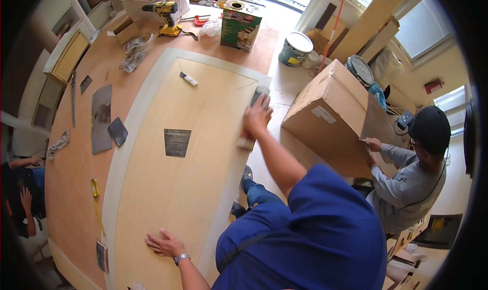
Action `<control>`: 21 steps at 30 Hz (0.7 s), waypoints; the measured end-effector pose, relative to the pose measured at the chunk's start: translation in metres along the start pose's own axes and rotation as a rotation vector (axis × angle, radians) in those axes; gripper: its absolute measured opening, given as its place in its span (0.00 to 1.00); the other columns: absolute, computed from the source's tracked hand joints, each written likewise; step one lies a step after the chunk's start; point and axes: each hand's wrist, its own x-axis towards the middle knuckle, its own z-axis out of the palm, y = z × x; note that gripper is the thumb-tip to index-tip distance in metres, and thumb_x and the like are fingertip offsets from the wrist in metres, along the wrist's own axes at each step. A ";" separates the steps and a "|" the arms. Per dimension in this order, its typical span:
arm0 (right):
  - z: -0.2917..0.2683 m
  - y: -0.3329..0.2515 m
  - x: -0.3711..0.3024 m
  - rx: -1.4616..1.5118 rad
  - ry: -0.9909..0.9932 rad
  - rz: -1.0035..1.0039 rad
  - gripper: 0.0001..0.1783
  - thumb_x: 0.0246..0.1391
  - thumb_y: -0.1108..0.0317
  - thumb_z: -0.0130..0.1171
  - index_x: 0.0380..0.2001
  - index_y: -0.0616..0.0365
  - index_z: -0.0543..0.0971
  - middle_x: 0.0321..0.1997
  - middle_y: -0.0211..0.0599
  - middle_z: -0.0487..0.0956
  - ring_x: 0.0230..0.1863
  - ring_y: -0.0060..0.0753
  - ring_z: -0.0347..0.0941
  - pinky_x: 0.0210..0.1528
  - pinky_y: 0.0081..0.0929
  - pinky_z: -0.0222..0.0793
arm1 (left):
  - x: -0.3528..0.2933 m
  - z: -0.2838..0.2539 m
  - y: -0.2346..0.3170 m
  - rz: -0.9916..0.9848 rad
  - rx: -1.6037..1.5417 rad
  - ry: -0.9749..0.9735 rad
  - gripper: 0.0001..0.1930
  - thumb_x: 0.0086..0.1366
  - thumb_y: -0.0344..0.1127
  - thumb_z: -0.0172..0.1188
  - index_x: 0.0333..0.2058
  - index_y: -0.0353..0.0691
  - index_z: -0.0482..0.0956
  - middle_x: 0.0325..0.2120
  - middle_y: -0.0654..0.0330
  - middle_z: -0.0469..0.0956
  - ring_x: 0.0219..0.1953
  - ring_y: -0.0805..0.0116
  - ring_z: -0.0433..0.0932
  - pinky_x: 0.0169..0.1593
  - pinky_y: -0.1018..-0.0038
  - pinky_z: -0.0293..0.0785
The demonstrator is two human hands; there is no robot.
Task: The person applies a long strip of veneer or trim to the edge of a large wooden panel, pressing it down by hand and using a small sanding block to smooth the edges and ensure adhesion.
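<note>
A long pale wood panel (203,117) with a light grey border lies in front of me on the workbench. My left hand (165,243), a metal watch on its wrist, rests flat with fingers spread on the panel's near part. At the right edge, my right hand (257,116) is closed around a long sanding block (246,143); motion blurs the hand and the block. A dark piece of sandpaper (177,142) lies mid-panel. Farther up lies a small white and dark tube-like thing (188,79).
The brown workbench (76,188) holds sandpaper sheets (101,119), a yellow tape measure (95,189), a cordless drill (170,21) and a green can (241,31). A co-worker (412,163) handles a large cardboard box (330,107) at right. Another person (25,198) is at far left.
</note>
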 end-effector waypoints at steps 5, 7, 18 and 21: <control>0.009 0.019 -0.046 0.007 -0.078 -0.011 0.43 0.57 0.59 0.53 0.69 0.64 0.48 0.74 0.58 0.42 0.63 0.68 0.51 0.64 0.58 0.53 | -0.002 -0.002 0.003 0.018 -0.005 -0.012 0.33 0.69 0.59 0.44 0.65 0.43 0.60 0.66 0.50 0.56 0.68 0.52 0.54 0.64 0.51 0.53; 0.003 0.010 -0.014 0.032 -0.056 0.038 0.42 0.56 0.59 0.52 0.69 0.63 0.48 0.74 0.58 0.42 0.64 0.68 0.51 0.65 0.58 0.53 | -0.002 -0.003 0.004 0.029 -0.009 -0.009 0.34 0.69 0.59 0.44 0.65 0.42 0.60 0.66 0.50 0.56 0.68 0.52 0.54 0.64 0.51 0.52; -0.002 0.006 0.141 -0.010 0.014 0.122 0.43 0.57 0.58 0.52 0.68 0.65 0.47 0.74 0.56 0.44 0.65 0.64 0.53 0.65 0.52 0.56 | 0.000 0.012 -0.016 0.027 0.025 0.014 0.33 0.69 0.59 0.44 0.65 0.44 0.59 0.67 0.51 0.55 0.69 0.52 0.53 0.65 0.49 0.51; -0.003 0.007 0.112 -0.015 -0.008 0.080 0.43 0.58 0.57 0.51 0.69 0.64 0.46 0.74 0.56 0.44 0.65 0.64 0.53 0.65 0.53 0.55 | 0.000 0.013 -0.012 0.037 0.022 0.052 0.34 0.69 0.59 0.45 0.65 0.44 0.59 0.67 0.52 0.55 0.68 0.52 0.54 0.65 0.49 0.51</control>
